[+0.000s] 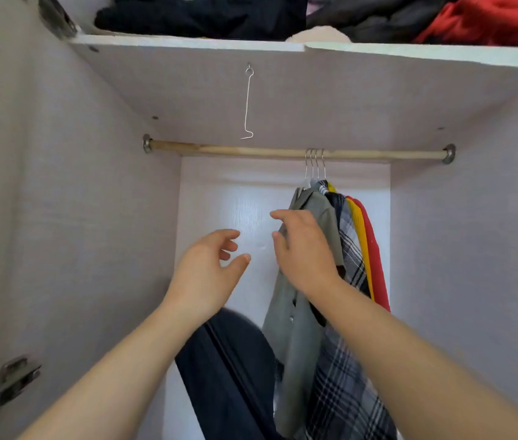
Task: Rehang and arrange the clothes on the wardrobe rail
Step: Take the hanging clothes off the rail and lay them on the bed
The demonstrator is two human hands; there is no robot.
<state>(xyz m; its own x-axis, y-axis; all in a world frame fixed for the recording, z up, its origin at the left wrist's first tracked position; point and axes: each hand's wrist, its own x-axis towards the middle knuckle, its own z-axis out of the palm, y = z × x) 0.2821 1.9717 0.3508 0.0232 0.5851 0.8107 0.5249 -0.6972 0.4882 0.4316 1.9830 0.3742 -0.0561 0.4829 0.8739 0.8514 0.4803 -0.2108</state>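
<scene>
Clothes point(351, 236) close-packed, right of rail point(235, 151) centre

- No text, brand, number or sign is legible anywhere in the head view.
- Hanging shirts point(340, 281): no print resolved, possibly lost to blur.

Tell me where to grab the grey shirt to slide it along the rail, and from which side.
Grip the hanger's neck just under its wire hook, not the loose cloth of the grey shirt, which would likely only swing. Come from the left: that shirt hangs leftmost, the rail is bare there, and the plaid shirt crowds its right.
</scene>
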